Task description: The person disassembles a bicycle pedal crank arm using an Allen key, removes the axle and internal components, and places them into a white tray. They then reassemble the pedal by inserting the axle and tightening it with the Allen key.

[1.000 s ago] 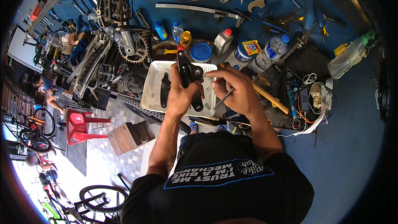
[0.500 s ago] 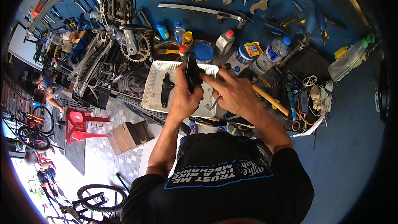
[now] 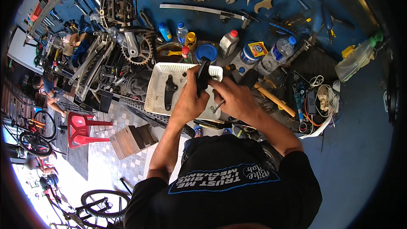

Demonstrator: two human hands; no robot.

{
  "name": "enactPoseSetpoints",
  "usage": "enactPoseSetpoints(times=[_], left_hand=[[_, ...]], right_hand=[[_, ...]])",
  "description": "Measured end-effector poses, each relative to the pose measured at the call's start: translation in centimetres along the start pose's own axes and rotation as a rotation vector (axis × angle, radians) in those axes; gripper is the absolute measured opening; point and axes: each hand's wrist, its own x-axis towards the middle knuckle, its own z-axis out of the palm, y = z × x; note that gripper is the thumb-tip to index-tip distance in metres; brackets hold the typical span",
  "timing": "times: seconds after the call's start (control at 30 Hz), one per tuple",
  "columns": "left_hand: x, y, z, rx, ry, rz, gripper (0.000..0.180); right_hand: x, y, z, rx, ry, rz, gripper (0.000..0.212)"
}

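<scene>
My left hand [image 3: 190, 104] is closed around a black bike part [image 3: 204, 70], a curved link-like piece that stands upright over the tray. My right hand [image 3: 237, 99] reaches in from the right with its fingertips against that part. A thin grey metal rod [image 3: 219, 106] sticks out from under the right fingers; its kind cannot be made out. Below both hands is a white perforated plastic tray [image 3: 153, 82]. A black link arm with round ends [image 3: 170, 92] lies in the tray to the left of my left hand, with small bits near its lower right.
Behind the tray stand a blue-lidded tub [image 3: 206, 54], a grey bottle with a red cap [image 3: 229, 43] and a clear water bottle [image 3: 281, 51]. A wooden-handled hammer [image 3: 275, 99] lies to the right. A crankset [image 3: 135, 48] stands left. Wrenches hang on the blue wall.
The black part has turned and shifted slightly right in my left hand. My right hand has moved slightly, its index finger less stretched out.
</scene>
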Motion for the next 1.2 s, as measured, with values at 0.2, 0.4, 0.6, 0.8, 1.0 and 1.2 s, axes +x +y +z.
enactPoseSetpoints(times=[0.2,0.4,0.6,0.8,1.0,1.2], left_hand=[[0.2,-0.8,0.5,0.018,0.082,0.098,0.067],[0.3,-0.3,0.2,0.027,0.013,0.064,0.067],[0.1,-0.5,0.6,-0.038,0.046,0.053,0.066],[0.1,-0.7,0.1,-0.320,-0.019,-0.106,0.062],[-0.1,-1.0,0.3,-0.622,-0.090,-0.090,0.053],[-0.1,-0.4,0.6,-0.653,-0.030,-0.086,0.031]], right_hand=[[-0.2,0.2,0.2,1.437,-0.162,0.469,0.045],[-0.1,0.9,0.6,-0.124,0.122,-0.138,0.047],[0.1,0.6,0.1,0.823,-0.017,0.242,0.041],[0.6,0.7,0.7,0.130,0.259,-0.103,0.040],[1.7,1.9,-0.8,1.012,-0.044,0.304,0.031],[2.2,1.7,0.3,1.025,-0.111,0.324,0.030]])
